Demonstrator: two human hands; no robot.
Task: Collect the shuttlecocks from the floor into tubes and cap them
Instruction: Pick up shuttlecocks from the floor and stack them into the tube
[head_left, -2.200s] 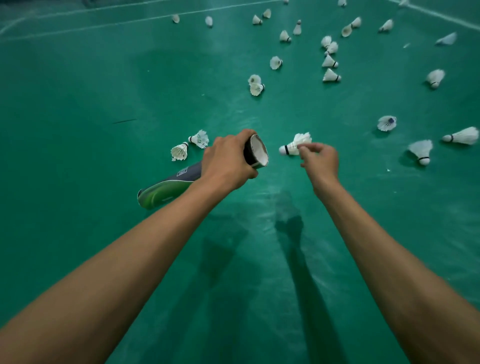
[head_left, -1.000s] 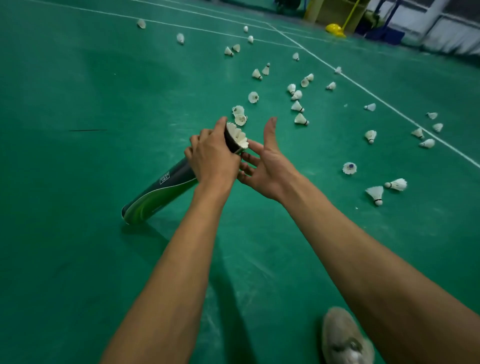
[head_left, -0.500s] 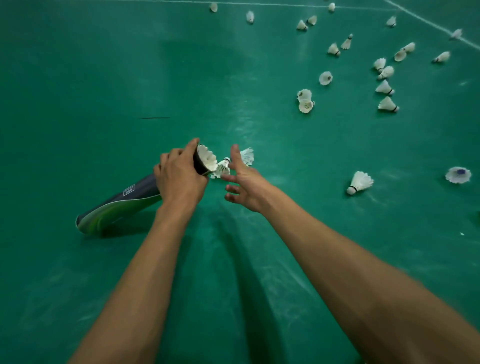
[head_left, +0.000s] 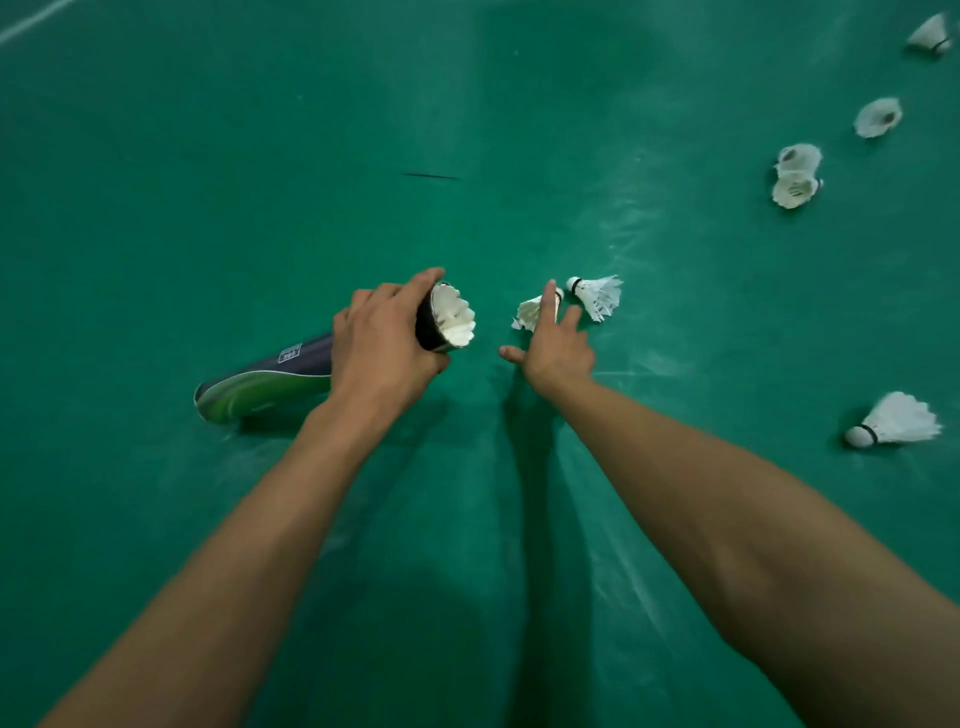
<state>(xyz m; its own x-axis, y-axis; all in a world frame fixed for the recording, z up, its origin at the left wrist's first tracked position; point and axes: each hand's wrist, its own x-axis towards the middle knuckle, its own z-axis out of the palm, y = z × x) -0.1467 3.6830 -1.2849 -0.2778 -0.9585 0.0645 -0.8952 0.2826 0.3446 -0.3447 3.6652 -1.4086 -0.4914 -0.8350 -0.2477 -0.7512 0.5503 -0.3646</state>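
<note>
Gripping the green-and-black shuttlecock tube (head_left: 262, 382) near its feather-filled mouth with the left hand (head_left: 384, 348); stretching the right hand (head_left: 560, 351), fingers (head_left: 548, 306) straight and released, over a feather shuttlecock (head_left: 529, 315) at its twelve o'clock, with another shuttlecock (head_left: 598, 297) just beside at one o'clock.

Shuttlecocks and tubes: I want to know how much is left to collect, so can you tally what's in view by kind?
Tube: 1
Shuttlecock in its mouth: 1
Loose shuttlecocks: 7
Total: 9
</note>
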